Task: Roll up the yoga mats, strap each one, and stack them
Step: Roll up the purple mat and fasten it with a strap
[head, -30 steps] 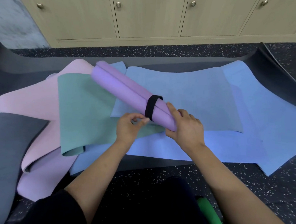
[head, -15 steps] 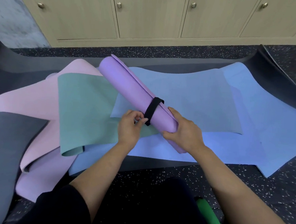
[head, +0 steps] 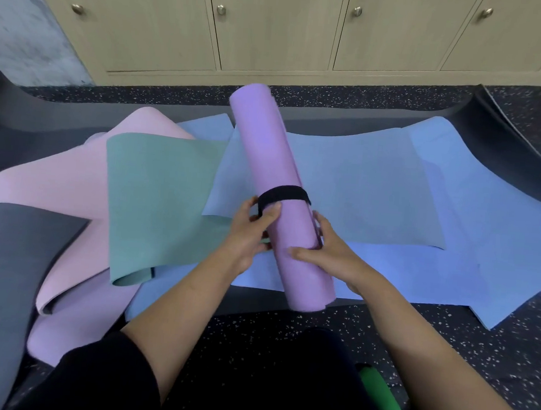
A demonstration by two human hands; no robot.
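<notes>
One purple roll [head: 274, 173] nearly strapped: left hand [head: 247, 238] fingers [head: 270, 212] pinch the black strap [head: 284, 193], right hand [head: 334, 255] grips the roll; other mats [head: 154, 196] lie unrolled, nothing stacked.

Purple rolled mat [head: 273, 186] — black strap [head: 284, 194], speckled dark floor [head: 508, 349]

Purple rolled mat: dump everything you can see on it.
The purple rolled mat is a tight lilac tube, matte and foam-like, pointing away from the person with its far end tilted up. A black strap circles it nearer the near end. The left hand pinches the strap at the roll's left side; the right hand grips the tube just below, thumb across its front. It is above a spread blue mat; whether the near end rests there is unclear.
</notes>
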